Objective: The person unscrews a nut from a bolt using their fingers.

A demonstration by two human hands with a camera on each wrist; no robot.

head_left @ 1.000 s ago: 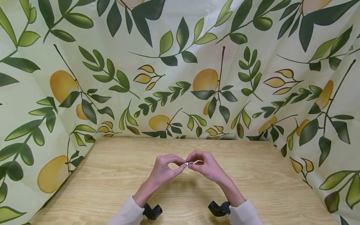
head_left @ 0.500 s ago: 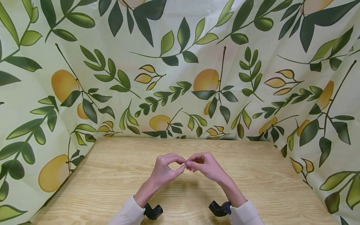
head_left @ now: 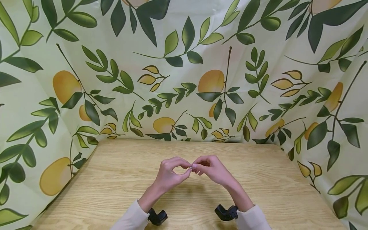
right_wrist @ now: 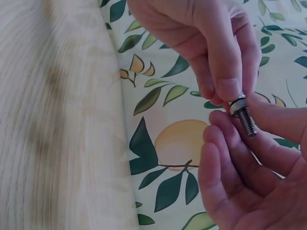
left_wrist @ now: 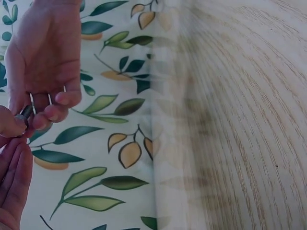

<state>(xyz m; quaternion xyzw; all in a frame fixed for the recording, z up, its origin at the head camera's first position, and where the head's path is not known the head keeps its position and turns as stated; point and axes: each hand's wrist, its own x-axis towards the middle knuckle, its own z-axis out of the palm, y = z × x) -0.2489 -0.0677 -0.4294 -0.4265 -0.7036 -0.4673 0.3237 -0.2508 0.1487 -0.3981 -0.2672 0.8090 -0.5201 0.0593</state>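
Both hands meet above the wooden table. In the right wrist view, a small metal bolt (right_wrist: 247, 123) shows its threaded shank, with a hex nut (right_wrist: 236, 107) on it. My left hand (head_left: 169, 174) pinches the bolt's head end between thumb and fingertips, which hide the head. The thumb and a fingertip of my right hand (head_left: 212, 168) close around the nut from two sides, while its other fingers curl loosely below the shank. The threaded end points toward the right palm. In the left wrist view, the bolt (left_wrist: 26, 113) is a dark sliver between the fingertips.
The light wooden table (head_left: 120, 166) lies under both hands. A cloth (head_left: 184, 80) printed with fruit and leaves hangs behind the table and along its sides. Black wrist mounts (head_left: 157, 218) sit at both sleeve cuffs (head_left: 133, 216).
A second ago the bolt showed between the fingertips in the head view. The right thumb and fingers have since closed over it, and now shift slightly there. The left hand stays almost still.
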